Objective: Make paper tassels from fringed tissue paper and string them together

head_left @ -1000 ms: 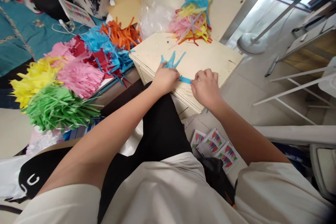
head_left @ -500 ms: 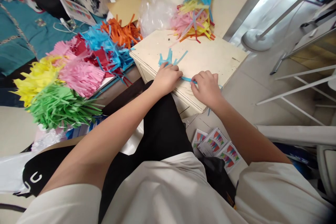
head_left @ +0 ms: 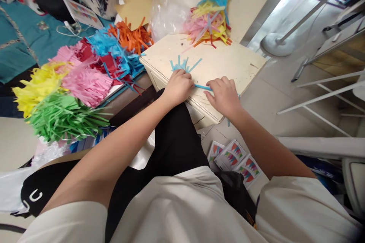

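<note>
A blue fringed paper strip (head_left: 182, 65) lies on a small cream table (head_left: 228, 64); its cut ends fan out past my left hand (head_left: 179, 85). My left hand is closed on the strip's near part, knuckles up. My right hand (head_left: 224, 95) sits just to the right, fingers curled over the strip's thin blue band (head_left: 203, 87), which spans the gap between both hands. Both hands rest on the table's near edge.
Piles of fringed paper lie to the left: green (head_left: 62, 117), yellow (head_left: 38, 85), pink (head_left: 87, 83), blue (head_left: 114, 47), orange (head_left: 131, 38). A mixed bundle (head_left: 209, 19) sits at the table's far edge. Printed cards (head_left: 234, 159) lie on the floor. A stand base (head_left: 275, 43) is at right.
The band between my hands has thinned from a flat blue strip to a narrow line. The fringe ends have spread and shifted slightly left. Both hands stay in place.
</note>
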`<state>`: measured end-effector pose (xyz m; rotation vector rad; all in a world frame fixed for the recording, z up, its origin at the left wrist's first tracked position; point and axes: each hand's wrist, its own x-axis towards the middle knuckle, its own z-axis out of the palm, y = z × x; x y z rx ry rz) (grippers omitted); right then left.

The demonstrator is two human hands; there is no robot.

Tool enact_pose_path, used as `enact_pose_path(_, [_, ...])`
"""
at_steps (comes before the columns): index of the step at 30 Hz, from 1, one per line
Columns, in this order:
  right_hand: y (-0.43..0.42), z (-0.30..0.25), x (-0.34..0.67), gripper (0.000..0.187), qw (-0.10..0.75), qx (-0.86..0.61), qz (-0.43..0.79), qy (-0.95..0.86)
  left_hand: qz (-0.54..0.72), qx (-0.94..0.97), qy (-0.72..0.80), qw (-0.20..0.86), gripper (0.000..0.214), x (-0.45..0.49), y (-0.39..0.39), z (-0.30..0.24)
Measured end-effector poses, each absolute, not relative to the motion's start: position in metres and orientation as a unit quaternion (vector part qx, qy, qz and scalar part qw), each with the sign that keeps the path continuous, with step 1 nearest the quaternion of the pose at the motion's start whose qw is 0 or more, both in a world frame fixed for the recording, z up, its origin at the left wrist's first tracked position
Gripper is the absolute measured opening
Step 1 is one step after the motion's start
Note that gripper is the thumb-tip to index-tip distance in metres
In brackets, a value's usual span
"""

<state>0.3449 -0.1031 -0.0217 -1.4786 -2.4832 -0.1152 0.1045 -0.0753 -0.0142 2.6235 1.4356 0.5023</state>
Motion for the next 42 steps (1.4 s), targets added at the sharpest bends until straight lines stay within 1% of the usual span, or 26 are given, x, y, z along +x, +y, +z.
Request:
enact_pose_path(6, [-0.1, -0.021, 0.343, 0.037, 0.117, -0.502, -0.031, -0.856, 0.152, 0.865, 0.476, 0.056, 0.034, 0.104, -0.076, -0.013])
enact_pose_path(11, [-0.102, -0.017, 0.349, 0.04, 0.12, -0.514, 0.01, -0.85, 0.155, 0.865, 0.473, 0.064, 0.032, 0.104, -0.08, -0.008])
enact_pose_path(20, [-0.093, -0.015, 0.357, 0.023, 0.176, -0.558, 0.144, -0.798, 0.18, 0.838, 0.508, 0.086, 0.029, 0.104, -0.074, -0.014])
enact_pose_path(25, [-0.088, -0.013, 0.355, 0.027, 0.159, -0.605, 0.134, -0.769, 0.182, 0.819, 0.535, 0.1, 0.023, 0.103, -0.07, -0.017])
enact_pose_path(31, [-0.086, -0.017, 0.353, 0.03, 0.137, -0.621, 0.123, -0.762, 0.188, 0.805, 0.554, 0.098, 0.016, 0.099, -0.067, -0.02])
enact_pose_path(37, [-0.086, -0.019, 0.355, 0.031, 0.135, -0.61, 0.116, -0.773, 0.185, 0.802, 0.56, 0.098, 0.018, 0.1, -0.063, -0.026])
enact_pose_path(42, [-0.082, -0.02, 0.354, 0.033, 0.106, -0.603, 0.089, -0.786, 0.199, 0.8, 0.56, 0.08, 0.023, 0.104, -0.063, -0.032])
